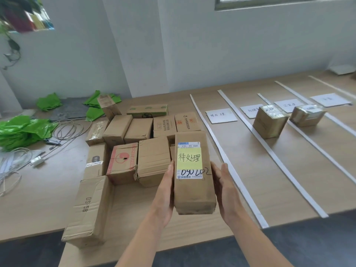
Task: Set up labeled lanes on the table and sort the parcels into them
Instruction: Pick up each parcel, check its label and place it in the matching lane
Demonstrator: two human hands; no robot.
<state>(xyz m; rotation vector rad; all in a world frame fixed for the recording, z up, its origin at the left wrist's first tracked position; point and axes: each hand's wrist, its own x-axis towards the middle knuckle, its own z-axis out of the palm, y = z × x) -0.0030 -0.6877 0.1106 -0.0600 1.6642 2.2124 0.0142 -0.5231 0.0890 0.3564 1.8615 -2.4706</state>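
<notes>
Cardboard parcels (152,160) beside white lane strips (269,151)

"待处理" on parcel (194,191) (box (87,211): "OS-5B")

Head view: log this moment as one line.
held: parcel | by: left hand, right hand, on its sides | lanes: taped box, second taped box | pile: unsorted boxes
</notes>
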